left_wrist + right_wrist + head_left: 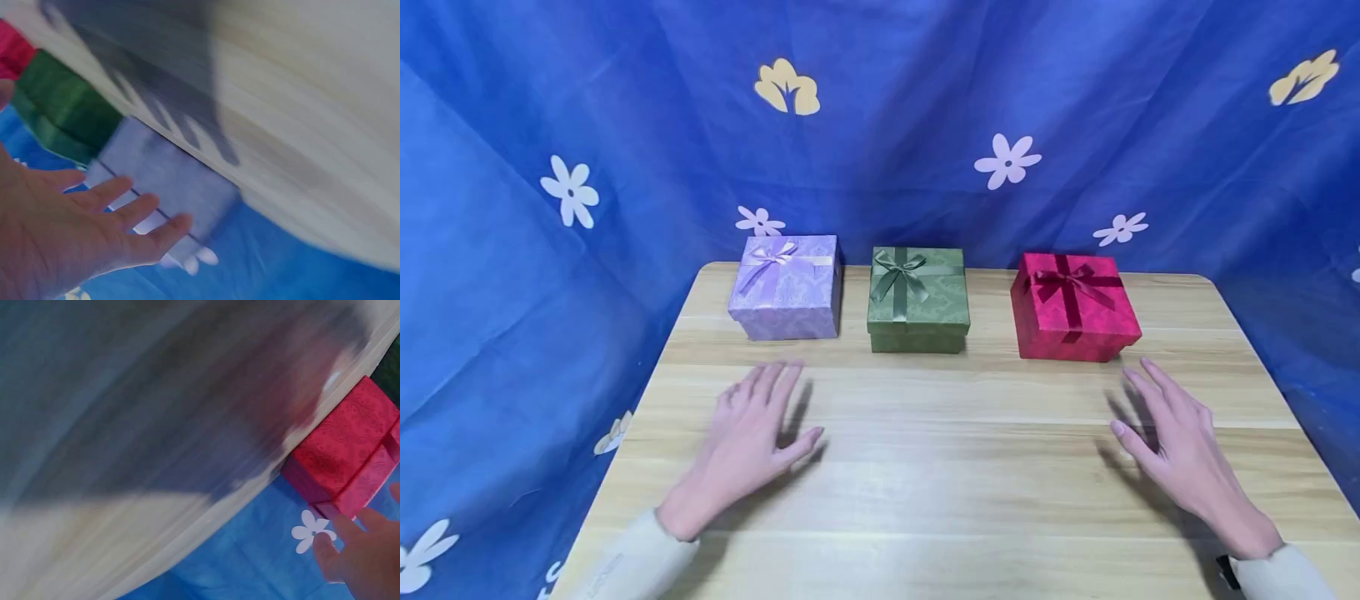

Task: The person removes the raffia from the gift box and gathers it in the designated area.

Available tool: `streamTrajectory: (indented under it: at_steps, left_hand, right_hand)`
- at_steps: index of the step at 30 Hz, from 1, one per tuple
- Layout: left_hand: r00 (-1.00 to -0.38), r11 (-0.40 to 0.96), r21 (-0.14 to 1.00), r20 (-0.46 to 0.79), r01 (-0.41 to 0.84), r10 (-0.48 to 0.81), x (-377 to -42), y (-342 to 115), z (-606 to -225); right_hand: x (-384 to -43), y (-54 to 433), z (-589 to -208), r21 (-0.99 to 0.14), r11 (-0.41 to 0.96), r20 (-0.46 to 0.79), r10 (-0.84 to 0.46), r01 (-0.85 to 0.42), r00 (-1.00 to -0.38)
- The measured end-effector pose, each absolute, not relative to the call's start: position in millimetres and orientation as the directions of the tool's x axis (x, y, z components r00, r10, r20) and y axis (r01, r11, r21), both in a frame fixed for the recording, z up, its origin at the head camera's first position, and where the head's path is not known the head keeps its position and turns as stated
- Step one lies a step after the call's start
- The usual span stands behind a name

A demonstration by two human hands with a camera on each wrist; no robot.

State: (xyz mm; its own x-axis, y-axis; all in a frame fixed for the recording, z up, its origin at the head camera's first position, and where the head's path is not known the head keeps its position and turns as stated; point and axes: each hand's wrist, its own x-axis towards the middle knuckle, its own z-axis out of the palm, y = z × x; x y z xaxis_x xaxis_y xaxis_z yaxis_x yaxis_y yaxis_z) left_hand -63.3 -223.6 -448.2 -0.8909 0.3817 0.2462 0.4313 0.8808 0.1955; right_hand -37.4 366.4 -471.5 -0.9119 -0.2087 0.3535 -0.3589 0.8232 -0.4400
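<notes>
Three lidded gift boxes with ribbon bows stand in a row at the table's far side in the head view. On the left is the lilac box (793, 304), in the middle the green box (932, 308), on the right the red box (1090, 312). My left hand (741, 442) hovers over the table in front of the lilac box, fingers spread and holding nothing. Its fingers point toward the lilac box (169, 165) in the left wrist view. My right hand (1180, 442) is just in front of the red box (344, 437), apart from it, fingers extended.
The boxes stand on a light wooden table (925, 483) with rounded far corners. A blue cloth (910, 125) with white and yellow flowers hangs behind the table and at its sides. Gaps of bare wood separate the boxes.
</notes>
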Motion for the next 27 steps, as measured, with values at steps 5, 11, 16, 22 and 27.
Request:
streamTrajectory:
  at_steps: [5, 11, 16, 22, 27]
  left_hand:
    - [-0.862, 0.796, 0.349, 0.313, 0.495, 0.399, -63.8, -183.8, -448.5]
    - [-0.862, 0.66, 0.559, 0.27, 0.502, 0.428, -67.1, -134.8, -441.2]
    - [-0.865, 0.545, 0.724, 0.141, 0.422, 0.482, -75.9, -87.8, -435.4]
    - [-0.846, 0.381, 0.87, 0.071, 0.312, 0.529, -96.1, -33.3, -433.1]
    - [-0.845, 0.261, 0.949, 0.014, 0.18, 0.534, -112.3, 5.9, -433.8]
  right_hand:
    - [-41.7, 372.4, -473.2, -0.497, 0.795, 0.368, -0.171, -0.348, -0.914]
    - [-51.0, 378.1, -474.2, -0.526, 0.778, 0.378, -0.146, -0.342, -0.914]
    - [-61.4, 382.2, -472.7, -0.626, 0.726, 0.344, -0.071, -0.285, -0.936]
    - [-76.5, 385.8, -469.9, -0.727, 0.647, 0.312, 0.014, -0.23, -0.95]
    - [-86.0, 388.8, -465.3, -0.832, 0.522, 0.261, 0.073, -0.186, -0.963]
